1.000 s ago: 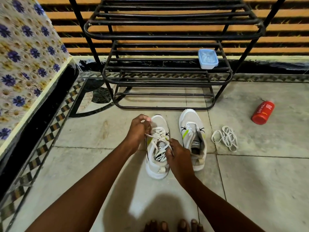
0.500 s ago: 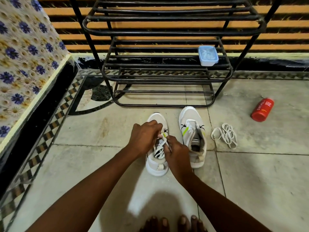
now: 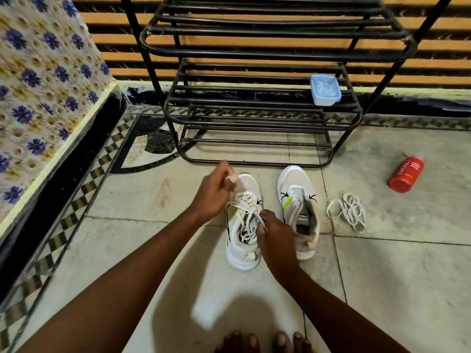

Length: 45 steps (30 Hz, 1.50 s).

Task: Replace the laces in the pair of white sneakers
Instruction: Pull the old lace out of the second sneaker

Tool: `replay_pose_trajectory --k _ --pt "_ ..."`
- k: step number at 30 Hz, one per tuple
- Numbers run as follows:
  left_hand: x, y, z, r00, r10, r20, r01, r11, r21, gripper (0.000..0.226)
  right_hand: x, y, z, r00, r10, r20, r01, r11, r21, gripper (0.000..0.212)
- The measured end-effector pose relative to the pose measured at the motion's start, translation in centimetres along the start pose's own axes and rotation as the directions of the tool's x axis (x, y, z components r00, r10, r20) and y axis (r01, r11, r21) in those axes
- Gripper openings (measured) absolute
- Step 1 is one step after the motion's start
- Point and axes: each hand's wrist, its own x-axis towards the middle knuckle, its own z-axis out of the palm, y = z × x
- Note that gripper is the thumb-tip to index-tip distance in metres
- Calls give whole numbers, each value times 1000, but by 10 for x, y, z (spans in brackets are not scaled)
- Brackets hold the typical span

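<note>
Where the black metal rack point(image 3: 257, 103) stands against the striped wall, I see a small pale blue lidded box point(image 3: 325, 89) on the right end of its middle shelf; what is inside I cannot tell. A red bottle point(image 3: 406, 174) lies on its side on the floor point(image 3: 407, 263) toward the right edge.

The two white sneakers sit side by side on the tiles just in front of the rack. The left sneaker point(image 3: 242, 225) carries a loose white lace point(image 3: 244, 207); the right sneaker point(image 3: 299, 207) has its tongue open, and a spare lace point(image 3: 348, 211) lies coiled on the floor just beside it.

Half a second ago both hands met over the left sneaker. Now my left hand point(image 3: 214, 192) has swung up and out toward the toe, blurred, fingers curled and seemingly pinching the lace end. The right hand point(image 3: 272, 230) stays at the eyelets, fingers pinching the lace.

Grey stone tiles cover the floor, with a checkered border and a floral-tiled wall point(image 3: 43, 80) at the left. Bare toes point(image 3: 262, 342) show at the bottom edge.
</note>
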Motion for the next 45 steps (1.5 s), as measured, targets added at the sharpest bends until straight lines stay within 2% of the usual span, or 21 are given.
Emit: replay_pose_trajectory --k 2,4,6,8,10,13,15,18,21,22,23,25,26,28,29,31,34,37,39,42,45 --pt "-6 -7 4 973 66 222 -111 974 195 9 1 0 0 1000 -7 -7 7 1000 -12 28" --pt "-9 -10 7 933 82 350 -222 896 384 7 2 -2 0 1000 -2 -8 2 1000 -15 27" --pt "-10 -8 11 914 106 393 -303 820 486 9 1 -4 0 1000 9 6 -9 1000 -7 29" --pt "-9 0 13 912 140 385 -350 755 555 23 0 -3 0 1000 18 7 -18 1000 2 30" --pt "-8 12 14 957 149 249 -269 779 567 24 -1 -1 -1 999 40 -1 -40 999 3 29" --pt "-5 7 10 983 174 -66 -138 919 370 7 -1 -2 -1 998 64 -7 -64 998 9 30" --pt "-5 -4 8 962 51 -270 -15 991 135 12 0 -4 -1 998 56 18 -56 998 4 31" --pt "-3 -12 7 803 -319 -503 211 942 -260 25 2 -4 1 997 61 51 -61 998 -3 32" --pt "7 -3 -5 655 -516 -551 169 812 -559 30 1 1 -2 992 119 35 -119 993 14 26" --pt "10 0 -13 650 -544 -531 145 775 -615 29 1 3 -5 990 139 26 -139 990 28 22" --pt "11 4 -23 672 -528 -519 162 789 -592 26 1 4 -7 988 151 22 -151 988 37 17" --pt "10 3 -36 786 -381 -486 238 913 -332 16 1 5 -9 988 149 46 -150 988 33 14" --pt "6 2 -39 844 -318 -432 275 948 -161 12 3 3 -8 987 145 70 -146 989 12 16" --pt "-3 0 -34 908 -294 -298 339 934 110 9 6 -2 -4 986 130 107 -125 991 -49 24" --pt "-11 2 -30 922 -318 -223 361 913 189 8 8 -5 -3 987 120 111 -114 992 -56 31" --pt "-28 7 -22 944 -331 -5 325 923 206 17 10 -10 -4 989 95 114 -92 995 -36 48" --pt "-50 6 -17 926 -257 278 195 953 231 67 13 -12 -6 990 2 140 1 1000 -17 55" --pt "-55 3 -14 878 -326 350 128 866 484 99 24 -12 -7 970 -88 228 109 991 -80 49" --pt "-50 2 -12 870 -331 365 103 847 522 102 34 -13 -10 948 -135 288 182 973 -142 41" --pt "-41 -8 -11 870 -301 391 87 873 480 84 43 -18 -12 907 -227 355 334 901 -277 45" --pt "-39 -27 -6 852 -271 448 -45 815 578 74 46 -26 -17 872 -256 416 433 801 -415 48"
